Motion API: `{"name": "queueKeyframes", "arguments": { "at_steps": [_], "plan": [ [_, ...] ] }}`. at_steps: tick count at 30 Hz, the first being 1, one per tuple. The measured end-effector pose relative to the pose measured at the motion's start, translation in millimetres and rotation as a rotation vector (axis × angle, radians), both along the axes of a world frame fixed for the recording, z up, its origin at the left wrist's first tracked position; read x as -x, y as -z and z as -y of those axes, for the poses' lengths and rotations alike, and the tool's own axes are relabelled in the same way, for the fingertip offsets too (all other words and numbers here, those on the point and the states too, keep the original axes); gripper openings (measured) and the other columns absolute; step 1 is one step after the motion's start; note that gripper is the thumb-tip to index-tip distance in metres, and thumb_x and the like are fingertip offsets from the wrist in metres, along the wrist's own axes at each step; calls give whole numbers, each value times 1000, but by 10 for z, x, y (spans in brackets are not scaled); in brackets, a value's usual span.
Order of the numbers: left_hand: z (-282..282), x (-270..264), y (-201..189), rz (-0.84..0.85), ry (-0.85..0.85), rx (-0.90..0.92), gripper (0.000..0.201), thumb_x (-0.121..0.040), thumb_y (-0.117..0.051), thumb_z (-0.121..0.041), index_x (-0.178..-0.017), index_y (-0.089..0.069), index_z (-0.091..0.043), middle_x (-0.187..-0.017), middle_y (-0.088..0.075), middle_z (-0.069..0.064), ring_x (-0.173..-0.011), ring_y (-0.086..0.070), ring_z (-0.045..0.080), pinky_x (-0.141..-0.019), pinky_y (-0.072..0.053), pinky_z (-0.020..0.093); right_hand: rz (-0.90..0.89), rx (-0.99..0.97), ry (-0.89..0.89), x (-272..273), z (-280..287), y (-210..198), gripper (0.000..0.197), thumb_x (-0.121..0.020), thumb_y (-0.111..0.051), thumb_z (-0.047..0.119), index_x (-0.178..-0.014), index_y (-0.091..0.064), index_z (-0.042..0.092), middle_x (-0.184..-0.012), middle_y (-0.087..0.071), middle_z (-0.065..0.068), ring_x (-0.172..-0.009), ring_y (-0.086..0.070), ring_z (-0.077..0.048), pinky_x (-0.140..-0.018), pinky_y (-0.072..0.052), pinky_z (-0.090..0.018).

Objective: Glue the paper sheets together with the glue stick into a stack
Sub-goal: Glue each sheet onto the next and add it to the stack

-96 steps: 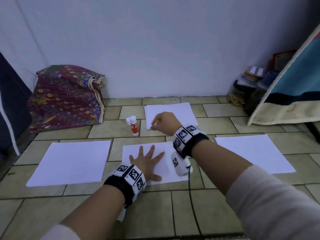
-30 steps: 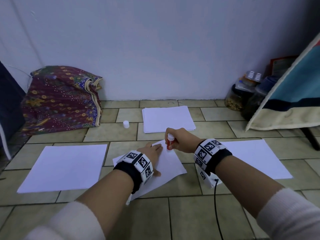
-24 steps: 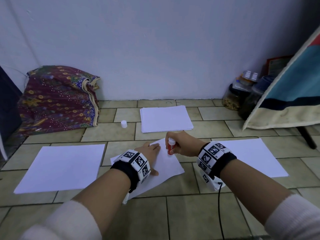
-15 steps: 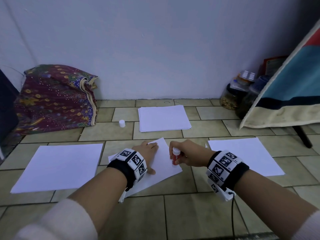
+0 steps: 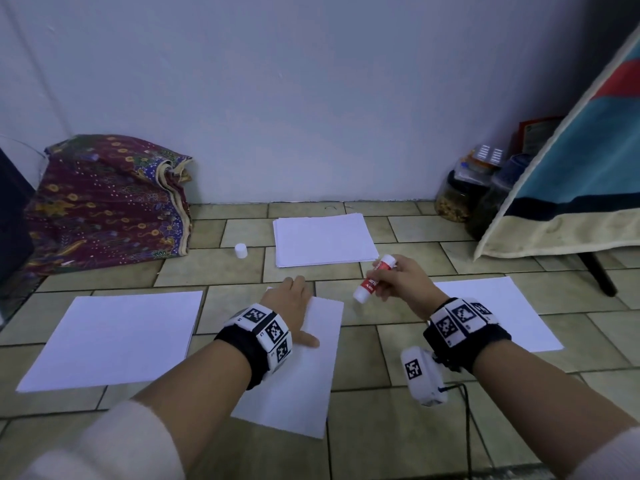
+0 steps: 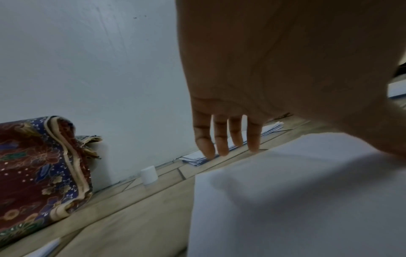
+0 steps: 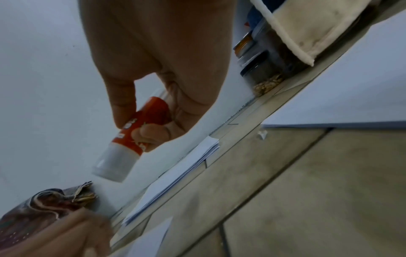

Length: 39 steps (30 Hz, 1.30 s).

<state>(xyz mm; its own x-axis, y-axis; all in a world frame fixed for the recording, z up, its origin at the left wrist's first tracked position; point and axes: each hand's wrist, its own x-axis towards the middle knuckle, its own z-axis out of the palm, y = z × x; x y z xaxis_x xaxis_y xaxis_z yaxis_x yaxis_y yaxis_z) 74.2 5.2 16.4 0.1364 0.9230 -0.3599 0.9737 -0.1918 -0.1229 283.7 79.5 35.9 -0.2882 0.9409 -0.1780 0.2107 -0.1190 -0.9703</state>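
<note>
Tiled floor (image 5: pixel 381 427) against a pale wall (image 5: pixel 311 98) carries everything. Under my left hand (image 5: pixel 289 303), fingers straight and pressed flat, lies the middle sheet (image 5: pixel 311 375), askew to the tile lines. My right hand (image 5: pixel 403 282) pinches the glue stick (image 5: pixel 374 279) by its red barrel, lifted clear off the sheet's far right corner. Its cap (image 5: pixel 240 250) stands near the paper pile (image 5: pixel 323 242) at the wall. More sheets lie left (image 5: pixel 110 337) and right (image 5: pixel 502 306). I judge the paper light, limp and quick to slide or crease, so I'd pin it flat and lift by an edge. Patterned cloth (image 5: pixel 104 202) sits in the left corner, jars (image 5: pixel 464 192) in the right.
</note>
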Motion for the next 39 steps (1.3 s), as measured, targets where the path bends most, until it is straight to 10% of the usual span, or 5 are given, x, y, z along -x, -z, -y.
{"name": "queueKeyframes", "arguments": {
  "at_steps": [6,14,18,27,39],
  "plan": [
    [-50,18,-18,81,66,69,73,-88,-52,-59,-144,-32,-18,-147,-30,4,-132,-32,22,-92,-42,39,86,-109,47,254,-23,35,21,-87,-66,4,-76,-49,12,-74,-61,-12,-56,-59,-19,-62,-54,-34],
    [-86,217,246,182,-169,30,96,-84,-57,-63,-153,-11,-13,-158,-10,5,-145,-10,23,-113,-30,42,357,-254,-78,797,-51,62,19,-89,-60,10,-100,-45,10,-97,-57,-10,-90,-60,-30,-80,-54,-41],
    [-60,236,290,236,-183,7,96,-84,-58,-60,-153,-10,-14,-160,-10,4,-146,-7,22,-115,-27,42,460,-356,-207,1034,-3,74,15,-91,-49,1,-105,-47,4,-88,-59,-4,-80,-55,-20,-63,-43,-19],
    [-34,234,284,211,-193,6,93,-86,-56,-60,-153,-8,-17,-160,-8,0,-145,-10,22,-111,-31,43,786,-478,-487,1006,34,-57,18,-93,-47,0,-109,-41,3,-90,-55,-11,-65,-47,-15,-50,-30,-19],
    [-96,242,265,204,-173,3,94,-80,-60,-64,-148,-20,-14,-153,-22,4,-139,-21,23,-107,-35,43,796,-446,-752,382,405,-4,20,-90,-53,2,-106,-43,10,-102,-67,-11,-91,-62,-23,-78,-52,-35]
  ]
}}
